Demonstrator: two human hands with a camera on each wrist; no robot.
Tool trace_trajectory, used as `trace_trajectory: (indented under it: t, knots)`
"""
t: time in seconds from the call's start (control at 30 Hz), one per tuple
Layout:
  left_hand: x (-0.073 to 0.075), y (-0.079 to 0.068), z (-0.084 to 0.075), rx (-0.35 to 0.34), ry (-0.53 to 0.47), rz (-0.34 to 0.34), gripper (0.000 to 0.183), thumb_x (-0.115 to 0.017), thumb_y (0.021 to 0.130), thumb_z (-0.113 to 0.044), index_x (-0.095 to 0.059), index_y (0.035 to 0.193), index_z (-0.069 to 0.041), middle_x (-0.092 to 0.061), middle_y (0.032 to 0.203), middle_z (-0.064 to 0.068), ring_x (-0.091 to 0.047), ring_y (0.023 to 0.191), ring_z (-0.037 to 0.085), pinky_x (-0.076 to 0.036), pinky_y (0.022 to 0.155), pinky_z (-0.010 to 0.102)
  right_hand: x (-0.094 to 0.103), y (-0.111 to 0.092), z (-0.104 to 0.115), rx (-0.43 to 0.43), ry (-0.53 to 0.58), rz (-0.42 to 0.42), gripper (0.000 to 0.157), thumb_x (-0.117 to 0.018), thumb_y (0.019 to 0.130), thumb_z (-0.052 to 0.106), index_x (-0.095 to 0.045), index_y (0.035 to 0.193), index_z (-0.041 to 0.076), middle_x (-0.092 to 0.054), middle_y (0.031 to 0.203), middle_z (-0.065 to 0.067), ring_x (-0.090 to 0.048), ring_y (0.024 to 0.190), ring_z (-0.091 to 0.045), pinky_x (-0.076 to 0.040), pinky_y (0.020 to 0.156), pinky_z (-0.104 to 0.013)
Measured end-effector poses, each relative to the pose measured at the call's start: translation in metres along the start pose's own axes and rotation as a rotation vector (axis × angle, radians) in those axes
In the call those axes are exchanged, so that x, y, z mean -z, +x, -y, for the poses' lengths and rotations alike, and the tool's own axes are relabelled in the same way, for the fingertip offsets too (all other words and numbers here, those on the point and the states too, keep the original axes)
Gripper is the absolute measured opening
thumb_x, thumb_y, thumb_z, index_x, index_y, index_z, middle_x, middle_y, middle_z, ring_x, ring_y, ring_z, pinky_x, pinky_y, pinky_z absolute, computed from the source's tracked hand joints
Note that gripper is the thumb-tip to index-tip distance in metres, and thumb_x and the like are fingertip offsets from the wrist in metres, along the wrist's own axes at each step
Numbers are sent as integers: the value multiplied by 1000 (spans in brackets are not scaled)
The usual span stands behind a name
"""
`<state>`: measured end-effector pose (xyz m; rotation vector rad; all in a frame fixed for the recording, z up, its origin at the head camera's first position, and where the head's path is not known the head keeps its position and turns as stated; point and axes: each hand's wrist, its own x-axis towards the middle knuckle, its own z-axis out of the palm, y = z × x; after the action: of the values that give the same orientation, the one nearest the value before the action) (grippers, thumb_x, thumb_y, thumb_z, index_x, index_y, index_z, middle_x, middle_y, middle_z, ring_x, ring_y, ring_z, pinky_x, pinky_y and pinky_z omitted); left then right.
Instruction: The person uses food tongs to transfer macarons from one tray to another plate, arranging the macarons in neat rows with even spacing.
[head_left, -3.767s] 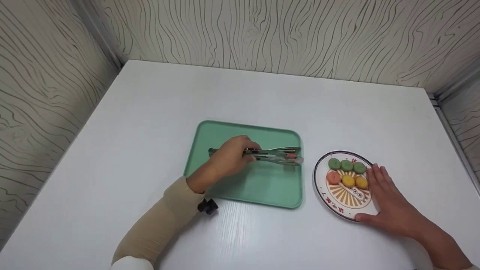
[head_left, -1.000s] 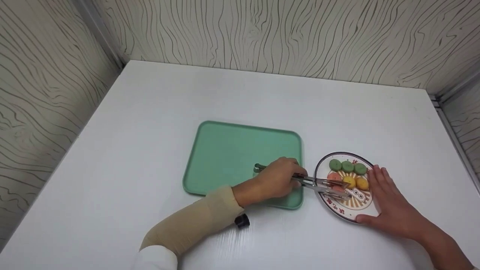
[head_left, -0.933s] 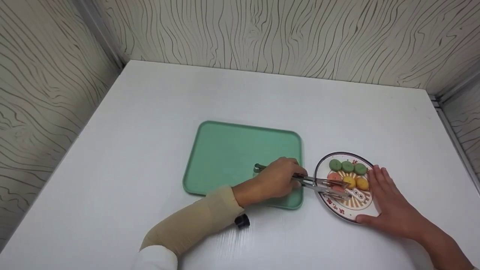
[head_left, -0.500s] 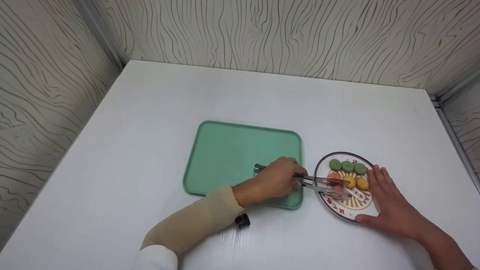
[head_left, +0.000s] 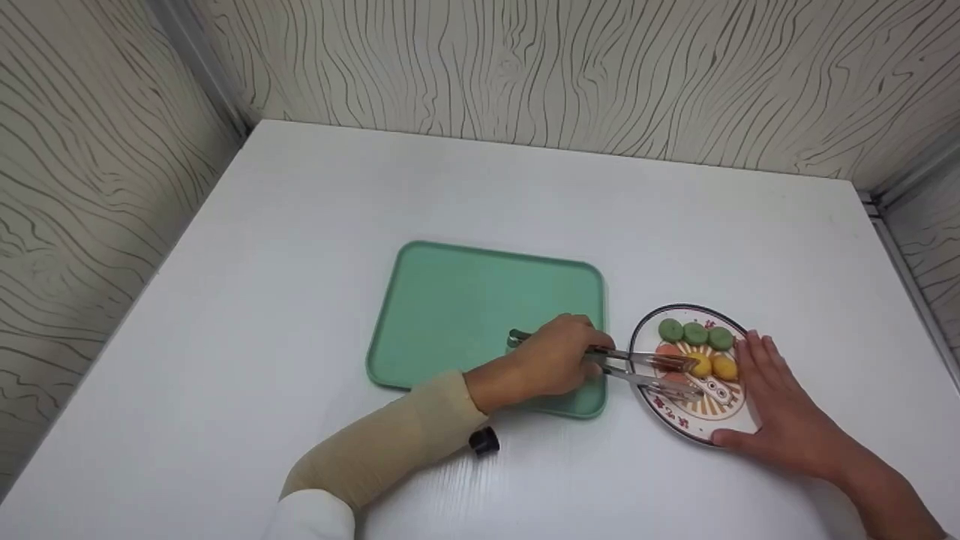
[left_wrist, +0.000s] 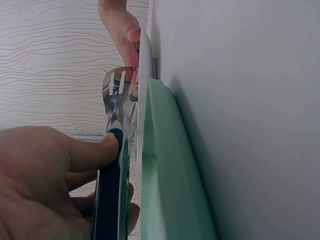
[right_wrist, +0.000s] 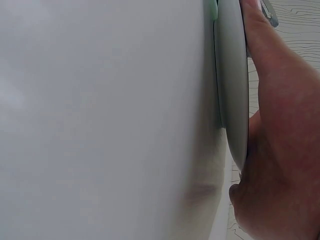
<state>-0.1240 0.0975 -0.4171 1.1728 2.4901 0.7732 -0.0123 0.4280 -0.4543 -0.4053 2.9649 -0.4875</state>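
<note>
My left hand (head_left: 555,358) grips metal tongs (head_left: 643,358), their tips reaching over the left part of a patterned white plate (head_left: 646,339). Between the slightly spread tips lies an orange-pink round piece (head_left: 676,378), partly hidden. Another orange piece (head_left: 666,349) sits just behind it, partly covered by the upper tong arm. Two yellow pieces (head_left: 724,367) and a row of three green pieces (head_left: 695,333) are also on the plate. My right hand (head_left: 787,416) rests on the plate's right rim, fingers and thumb extended. The left wrist view shows the thumb pressing the tongs' dark handle (left_wrist: 107,195).
A green rectangular tray (head_left: 465,300) lies left of the plate, under my left hand, with a low raised rim. Both stand on a white table (head_left: 262,315). Patterned panels (head_left: 510,67) enclose the back and sides. A black object (head_left: 484,441) shows beneath my left sleeve.
Since the oldest frame, the tongs have moved right from the tray to the plate, bringing the orange-pink piece over. In the last second their arms have spread slightly; my right hand stays put.
</note>
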Motion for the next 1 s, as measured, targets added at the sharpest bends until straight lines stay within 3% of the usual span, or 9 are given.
trace_trajectory:
  t: [0.4, 1.0]
  knots:
    - [5, -1, 3, -20, -32, -11, 32, -71, 96, -11, -71, 128, -12, -71, 114, 1, -58, 102, 12, -45, 87, 21, 0, 0, -1, -25, 4, 10, 131, -83, 79, 54, 2, 161, -1, 8, 168, -23, 21, 153, -27, 15, 106, -10]
    - [21, -9, 3, 20, -47, -17, 33, -70, 98, -15, -69, 131, -14, -68, 117, 1, -55, 103, 13, -46, 85, 22, 0, 1, 1, -70, 35, 43, 132, -81, 79, 57, 5, 161, 0, 11, 168, -21, 22, 153, -29, 16, 104, -12]
